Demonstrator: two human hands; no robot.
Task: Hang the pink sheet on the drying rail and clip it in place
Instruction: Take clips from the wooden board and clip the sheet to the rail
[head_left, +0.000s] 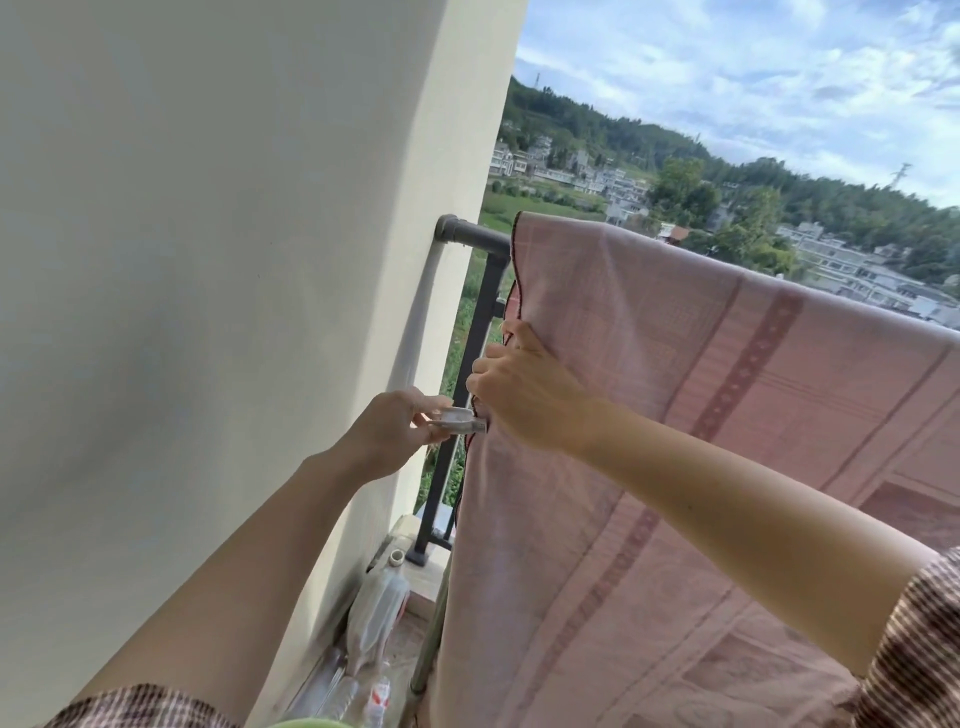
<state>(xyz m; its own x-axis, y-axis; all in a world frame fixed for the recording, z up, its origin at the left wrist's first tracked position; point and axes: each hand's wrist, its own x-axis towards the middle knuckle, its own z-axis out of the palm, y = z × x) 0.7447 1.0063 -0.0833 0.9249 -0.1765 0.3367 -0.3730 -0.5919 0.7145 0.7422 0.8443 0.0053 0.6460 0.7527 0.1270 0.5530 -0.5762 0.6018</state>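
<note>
Pink sheet (701, 415) edge pinched by right hand (524, 395), left hand (395, 431) squeezing clip (457, 420)

A big cream wall (218, 260) fills the left side; it is smooth and plain, with soft grey shade on it. A dark metal railing post (470, 374) stands next to the wall, and a grey pipe joint (451, 231) sticks out at the top. Down by the floor, some clear plastic bottles (374, 618) lie along the bottom of the wall; the tiled floor (405, 644) there looks dusty. Past the railing it is sunny; green hills (597, 130) with lots of trees sit far away; white houses (597, 179) stand below them; the blue sky (753, 67) has many white clouds.
</note>
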